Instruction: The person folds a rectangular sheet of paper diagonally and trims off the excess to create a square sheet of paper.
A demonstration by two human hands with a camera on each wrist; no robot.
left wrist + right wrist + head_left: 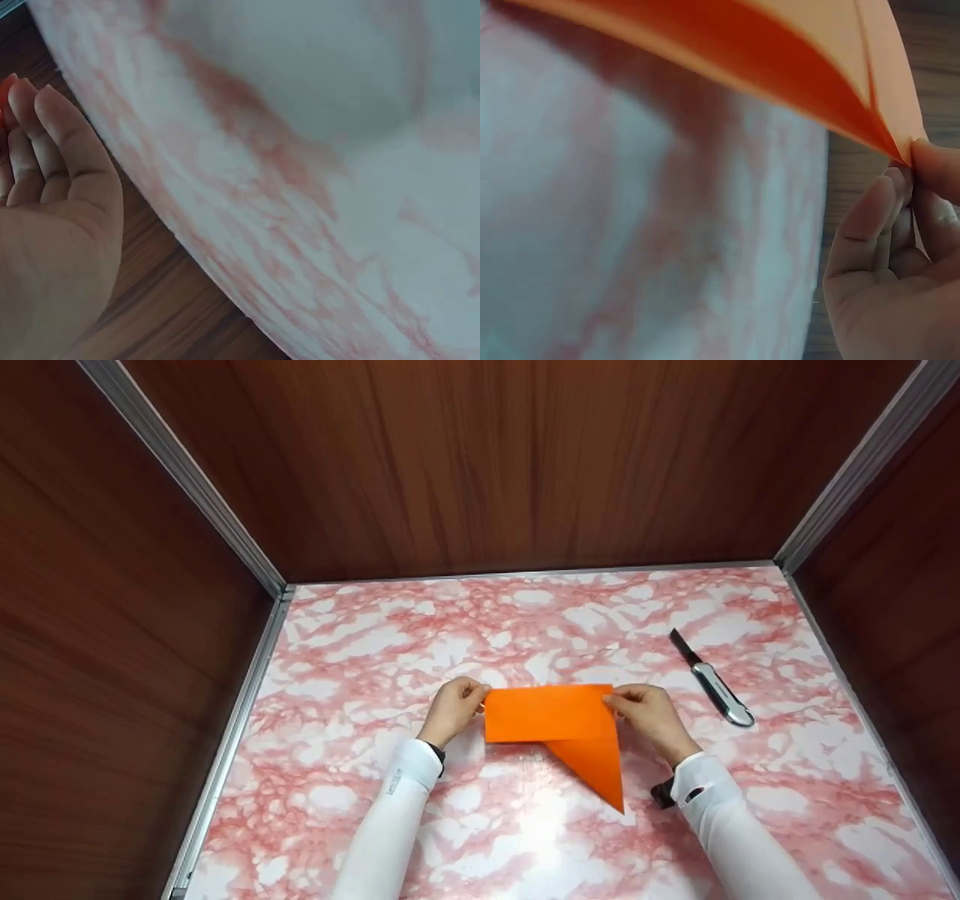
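Observation:
A folded sheet of orange paper (551, 714) is stretched between both hands over the table, with a triangular flap hanging down at its right side. The left hand (452, 706) pinches its upper left corner. At the upper right corner, the thumb and fingers of the right hand (651, 716) pinch the paper. In the right wrist view the folded layers of orange paper (795, 52) come together between that hand's thumb and fingers (866, 214). The left wrist view shows the left hand (60, 195) with curled fingers and only a sliver of orange at the edge.
A utility knife (716, 686) with its dark blade out lies on the table to the right of the right hand. The red-and-white marbled tabletop (360, 660) is bounded by dark wood panels (487, 465) with metal edging at the back and sides.

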